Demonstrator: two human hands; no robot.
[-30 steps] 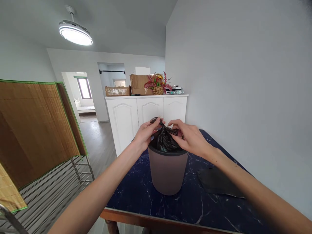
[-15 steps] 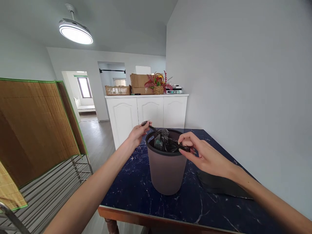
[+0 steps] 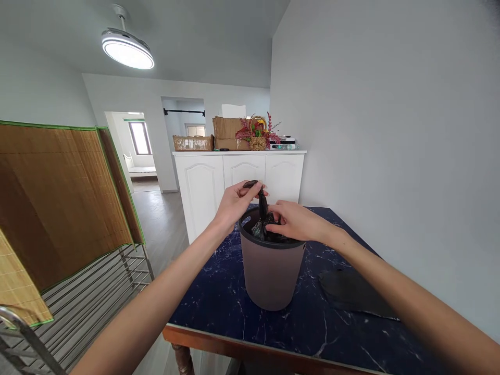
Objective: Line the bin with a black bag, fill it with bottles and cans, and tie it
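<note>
A brownish-grey trash can [image 3: 271, 276] with a black rim stands upright on the dark blue marbled table. Inside its mouth is a black garbage bag [image 3: 258, 229], gathered and twisted upward. My left hand [image 3: 238, 204], closed above the rim, pinches a twisted end of the bag between thumb and fingers. My right hand [image 3: 292, 221] is at the can's opening, its fingers curled around the lower part of the twist. My fingers partly hide the bag there.
A flat black folded sheet [image 3: 347, 291] lies on the table [image 3: 219, 302] to the right. Left stands a metal rack [image 3: 133, 271] with a bamboo mat [image 3: 66, 198]. A white cabinet [image 3: 203, 182] bearing cardboard boxes [image 3: 230, 133] and a flower basket [image 3: 258, 142] is behind.
My left hand has moved up and right, lifting its bag end above the can. My right hand has come left and slightly up, from the rim's right side to the bag's middle.
</note>
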